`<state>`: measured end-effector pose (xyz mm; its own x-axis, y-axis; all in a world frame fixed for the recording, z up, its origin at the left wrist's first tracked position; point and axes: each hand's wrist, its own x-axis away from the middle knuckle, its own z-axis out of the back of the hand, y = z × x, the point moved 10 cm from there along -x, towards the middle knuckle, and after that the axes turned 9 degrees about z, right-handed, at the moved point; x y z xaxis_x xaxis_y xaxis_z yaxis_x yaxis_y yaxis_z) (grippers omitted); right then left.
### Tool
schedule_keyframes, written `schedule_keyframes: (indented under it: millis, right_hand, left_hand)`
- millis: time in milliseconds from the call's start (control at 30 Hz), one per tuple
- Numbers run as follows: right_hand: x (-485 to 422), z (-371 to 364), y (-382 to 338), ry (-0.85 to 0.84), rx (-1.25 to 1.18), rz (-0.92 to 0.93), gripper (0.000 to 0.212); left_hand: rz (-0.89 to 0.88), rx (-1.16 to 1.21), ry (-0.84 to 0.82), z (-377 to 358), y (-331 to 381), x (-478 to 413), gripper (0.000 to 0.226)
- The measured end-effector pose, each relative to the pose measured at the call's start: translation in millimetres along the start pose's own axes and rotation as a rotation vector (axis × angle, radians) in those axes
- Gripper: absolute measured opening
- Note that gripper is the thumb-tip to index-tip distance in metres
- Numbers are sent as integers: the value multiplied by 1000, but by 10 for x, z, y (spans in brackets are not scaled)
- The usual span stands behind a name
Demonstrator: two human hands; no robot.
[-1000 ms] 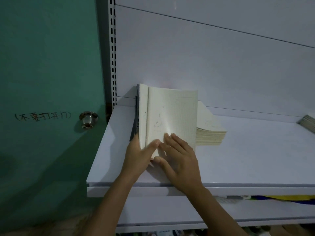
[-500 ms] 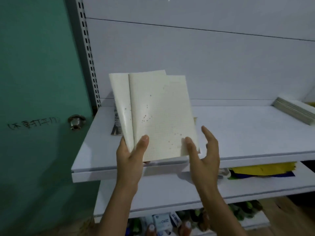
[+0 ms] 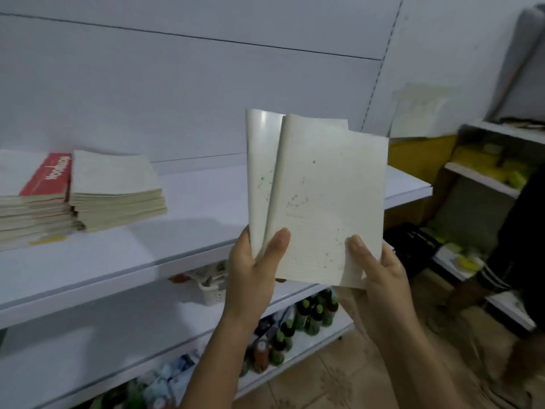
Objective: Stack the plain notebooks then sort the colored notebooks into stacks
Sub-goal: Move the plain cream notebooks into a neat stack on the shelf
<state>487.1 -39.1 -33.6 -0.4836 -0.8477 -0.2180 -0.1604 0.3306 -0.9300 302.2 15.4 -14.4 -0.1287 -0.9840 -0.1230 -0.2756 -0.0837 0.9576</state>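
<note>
Two hands point(image 3: 250, 261) point(image 3: 380, 273) around upright plain notebooks point(image 3: 321, 202).

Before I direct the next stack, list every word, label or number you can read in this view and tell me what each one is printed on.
"Notebook": white lettering running sideways on the red notebook cover, top of the left-hand pile on the shelf.
Held plain notebooks: only faint dots and lines, no words.
Bottles on the lowest shelf: labels too blurred to read.
Packets at the bottom: print too blurred to read.
</note>
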Motion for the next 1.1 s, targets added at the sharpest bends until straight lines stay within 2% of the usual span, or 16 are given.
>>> schedule_keyframes:
  millis: [200,500,700,933,1033,1100]
  right_hand:
    - [-126,1034,-301,138,33,95,33]
    - [-581,1783,-229,281,126,121,22]
    - [-1330,2178,-171,329,198,128,20]
    - [-2611,2490,-275,362,263,206,24]
    - [-3000,2620,-203,393,284,217,29]
    - [-3249,2722,-114,412,310,221,26]
  left_hand:
    - [28,4,-156,-1051,-335,50,27]
    - [25,-43,-205,-1806,-799,-357,24]
    - [99,6,-284,-2418,-1195,-1034,18]
    - [114,36,-232,-3183,-1441,-2187,22]
    - [116,0,-263,-3433,-1553,-2577,23]
    - [80,-60,-235,-3547,-1614,-2798,30]
